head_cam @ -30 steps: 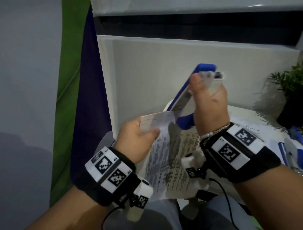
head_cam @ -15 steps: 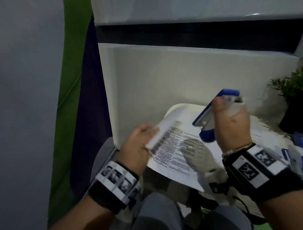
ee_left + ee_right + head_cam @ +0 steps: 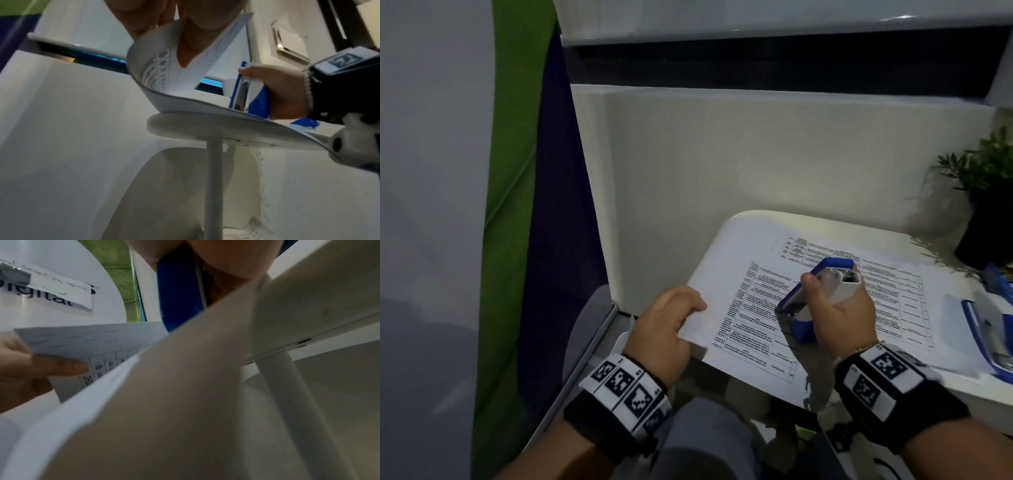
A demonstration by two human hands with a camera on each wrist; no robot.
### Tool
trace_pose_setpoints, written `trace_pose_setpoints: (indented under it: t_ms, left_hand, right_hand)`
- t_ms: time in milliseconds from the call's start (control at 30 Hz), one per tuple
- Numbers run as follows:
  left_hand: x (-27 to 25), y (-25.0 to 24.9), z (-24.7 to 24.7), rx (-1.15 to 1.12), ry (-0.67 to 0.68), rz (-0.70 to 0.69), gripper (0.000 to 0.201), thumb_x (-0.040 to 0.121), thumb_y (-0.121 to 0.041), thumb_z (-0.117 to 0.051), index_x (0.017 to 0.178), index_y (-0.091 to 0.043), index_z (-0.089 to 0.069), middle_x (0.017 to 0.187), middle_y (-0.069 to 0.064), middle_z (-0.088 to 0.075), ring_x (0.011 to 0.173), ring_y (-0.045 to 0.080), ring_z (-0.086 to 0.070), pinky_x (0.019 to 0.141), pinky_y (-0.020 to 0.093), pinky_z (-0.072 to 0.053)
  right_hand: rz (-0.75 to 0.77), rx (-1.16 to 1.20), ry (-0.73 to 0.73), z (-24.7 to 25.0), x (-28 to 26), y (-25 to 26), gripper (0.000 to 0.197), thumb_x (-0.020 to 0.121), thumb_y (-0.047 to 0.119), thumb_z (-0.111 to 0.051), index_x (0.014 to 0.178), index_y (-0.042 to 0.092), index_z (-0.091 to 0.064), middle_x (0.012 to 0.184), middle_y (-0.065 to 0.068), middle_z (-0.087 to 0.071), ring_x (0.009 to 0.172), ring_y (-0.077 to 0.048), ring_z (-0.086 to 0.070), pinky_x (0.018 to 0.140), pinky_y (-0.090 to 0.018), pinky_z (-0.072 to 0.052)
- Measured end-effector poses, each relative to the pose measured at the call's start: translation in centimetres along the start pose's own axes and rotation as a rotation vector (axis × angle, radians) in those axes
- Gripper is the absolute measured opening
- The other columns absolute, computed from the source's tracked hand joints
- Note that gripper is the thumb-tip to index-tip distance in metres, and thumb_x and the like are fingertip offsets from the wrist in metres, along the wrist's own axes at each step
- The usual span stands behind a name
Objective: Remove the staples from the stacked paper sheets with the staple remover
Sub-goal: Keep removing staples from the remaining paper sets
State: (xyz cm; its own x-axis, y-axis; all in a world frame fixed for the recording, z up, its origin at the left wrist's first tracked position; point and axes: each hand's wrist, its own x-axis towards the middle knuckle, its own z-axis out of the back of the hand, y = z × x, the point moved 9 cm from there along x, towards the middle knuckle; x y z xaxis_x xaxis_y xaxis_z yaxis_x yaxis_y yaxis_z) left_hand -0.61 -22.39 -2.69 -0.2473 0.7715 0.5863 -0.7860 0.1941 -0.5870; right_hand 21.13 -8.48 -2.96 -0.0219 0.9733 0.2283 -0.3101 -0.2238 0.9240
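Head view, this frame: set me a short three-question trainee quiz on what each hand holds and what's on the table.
1. True or false: the right hand grips the blue-and-white staple remover.
2. The left hand pinches: A) a curled-up edge of the paper sheets; B) a pen; C) a cup.
3. What stands at the far right of the table?
Key: 1 true; 2 A; 3 the potted plant.
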Motion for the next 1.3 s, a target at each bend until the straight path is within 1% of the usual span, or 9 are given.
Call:
trace_pose_setpoints:
  t_ms: [200,400,500,567,667,767,900,1133,1300]
  left_hand:
    - [1.0,3.7,3.9,0.171,0.118,0.535,0.046,0.095,-0.011,-0.041,0.135,-0.034,-0.045,0.100,-0.002,-0.061,0.072,0.009,-0.052,0.069,0.020,-0.040]
    - [2.8,2.8,17.2,0.387,-0.332,0.502,0.044,0.094,-0.004,-0.042,0.132,-0.024,-0.052,0.119,0.019,-0.060,0.100,0.034,-0.055,0.081,0.026,-0.038]
    - [2.5,4.3,20.0,0.489,-0.338,0.472,0.049,0.094,-0.002,-0.039,0.133,-0.029,-0.050,0.121,0.016,-0.061,0.105,0.035,-0.056,0.089,0.025,-0.037]
    - [1.8,6.2,19.8,0.518,-0.291,0.486,0.052,0.092,0.000,-0.039,0.132,-0.031,-0.050,0.119,0.015,-0.061,0.101,0.035,-0.057,0.086,0.025,-0.038]
    - [0.9,9.0,17.3,0.519,-0.224,0.521,0.048,0.093,0.000,-0.040,0.133,-0.024,-0.050,0.116,0.016,-0.061,0.099,0.037,-0.056,0.080,0.025,-0.040]
    - [-1.8,13.4,13.8,0.345,-0.125,0.633,0.045,0.096,-0.001,-0.037,0.136,-0.019,-0.046,0.120,0.006,-0.054,0.108,0.026,-0.052,0.082,0.009,-0.034]
    - [-5.8,17.7,10.3,0.263,-0.073,0.718,0.052,0.095,0.000,-0.034,0.141,-0.024,-0.039,0.140,0.004,-0.046,0.123,0.023,-0.046,0.104,0.024,-0.029]
    - [-8.5,20.3,6.2,0.187,-0.055,0.864,0.056,0.096,-0.003,-0.034,0.144,-0.031,-0.030,0.141,0.003,-0.045,0.123,0.025,-0.047,0.106,0.028,-0.029]
    - [-10.0,23.6,3.1,0.469,0.376,1.117,0.039,0.100,-0.020,-0.031,0.137,-0.011,-0.040,0.121,0.014,-0.056,0.102,0.030,-0.056,0.086,0.033,-0.045]
  right_hand:
    - [-0.001,0.084,0.001,0.0,1.1,1.1,0.031,0.089,0.038,-0.060,0.093,0.008,-0.055,0.074,0.000,-0.056,0.062,-0.011,-0.052,0.052,-0.022,-0.036]
    - [-0.133,0.346,-0.077,-1.9,2.8,1.0,0.038,0.079,0.056,-0.055,0.092,0.020,-0.052,0.076,0.009,-0.048,0.071,-0.013,-0.050,0.072,-0.025,-0.035]
    - [-0.212,0.408,-0.047,-3.8,2.5,0.2,0.030,0.091,0.047,-0.052,0.101,0.019,-0.052,0.082,0.003,-0.051,0.077,-0.018,-0.051,0.061,-0.012,-0.040]
    - [-0.231,0.432,-0.043,-4.7,2.1,-0.5,0.023,0.094,0.040,-0.052,0.099,0.017,-0.053,0.085,0.001,-0.053,0.077,-0.018,-0.053,0.060,-0.012,-0.040]
    - [-0.249,0.464,-0.051,-5.2,1.9,-1.2,0.027,0.082,0.051,-0.059,0.083,0.024,-0.056,0.083,0.006,-0.059,0.089,-0.022,-0.061,0.082,-0.033,-0.047]
    - [-0.280,0.559,-0.044,-5.7,1.7,-1.8,0.027,0.080,0.049,-0.062,0.079,0.024,-0.054,0.076,0.007,-0.057,0.078,-0.016,-0.058,0.074,-0.027,-0.047]
    - [-0.279,0.581,-0.056,-5.8,1.6,-2.1,0.037,0.061,0.058,-0.065,0.075,0.025,-0.058,0.072,0.008,-0.061,0.080,-0.021,-0.062,0.082,-0.042,-0.051]
    - [-0.297,0.621,-0.017,-6.4,1.5,-2.3,0.046,0.047,0.064,-0.066,0.073,0.027,-0.061,0.078,0.005,-0.067,0.092,-0.030,-0.068,0.089,-0.058,-0.051]
    - [-0.271,0.650,-0.022,-6.6,1.6,-2.2,0.047,0.048,0.062,-0.068,0.075,0.026,-0.059,0.075,0.006,-0.064,0.086,-0.026,-0.066,0.090,-0.058,-0.050]
